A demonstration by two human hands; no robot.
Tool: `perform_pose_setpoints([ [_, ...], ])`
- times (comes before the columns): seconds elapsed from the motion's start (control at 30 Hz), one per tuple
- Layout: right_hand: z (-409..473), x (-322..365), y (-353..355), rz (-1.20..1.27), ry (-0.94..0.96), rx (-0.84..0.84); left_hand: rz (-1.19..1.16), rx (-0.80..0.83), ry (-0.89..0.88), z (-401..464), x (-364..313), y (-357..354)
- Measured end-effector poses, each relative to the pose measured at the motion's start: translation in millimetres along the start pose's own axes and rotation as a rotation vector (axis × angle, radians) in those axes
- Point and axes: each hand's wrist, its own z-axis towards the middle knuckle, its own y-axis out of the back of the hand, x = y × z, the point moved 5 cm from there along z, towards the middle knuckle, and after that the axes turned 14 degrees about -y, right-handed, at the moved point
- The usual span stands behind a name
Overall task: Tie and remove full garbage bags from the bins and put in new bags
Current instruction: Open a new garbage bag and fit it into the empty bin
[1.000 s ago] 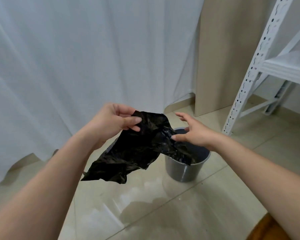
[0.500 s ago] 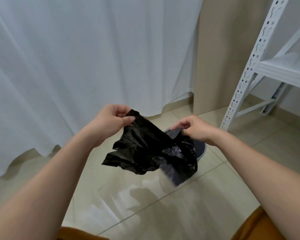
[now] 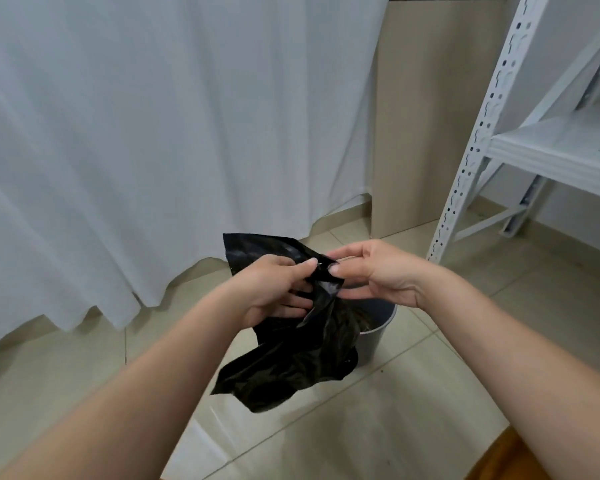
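Observation:
A crumpled black garbage bag (image 3: pixel 291 368) hangs in the air in front of me, its top edge between both hands. My left hand (image 3: pixel 274 289) grips the bag's upper part with curled fingers. My right hand (image 3: pixel 374 275) pinches the same edge between thumb and forefinger, right next to the left hand. Below and behind the bag stands a small grey bin (image 3: pixel 378 327) on the tiled floor, mostly hidden by the bag and my right hand.
A white curtain (image 3: pixel 153 133) hangs across the left and back. A beige panel (image 3: pixel 430 116) stands behind the bin. A white metal shelf rack (image 3: pixel 482 140) rises at the right, its leg near the bin. Glossy beige floor tiles (image 3: pixel 430 393) surround the bin.
My hands have come together at the bag's top edge. The bag, earlier spread between them, now hangs bunched below. The camera view has tilted slightly.

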Motion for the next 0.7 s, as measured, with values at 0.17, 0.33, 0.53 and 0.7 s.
perform_pose_setpoints([
  [0.17, -1, -6, -1, -0.069, 0.025, -0.077, -0.212, -0.076, -0.082, 8, -5, -17],
  [0.33, -4, -4, 6, -0.136, 0.029, -0.218, -0.109, -0.149, -0.157, 11, -6, -12],
  [0.53, -14, 1, 27, -0.063, 0.051, -0.311, 0.24, -0.222, -0.257, 14, -11, 10],
  [0.7, -22, -1, 53, 0.17, 0.071, -0.3, 0.188, -0.308, -0.272, 16, -6, 29],
])
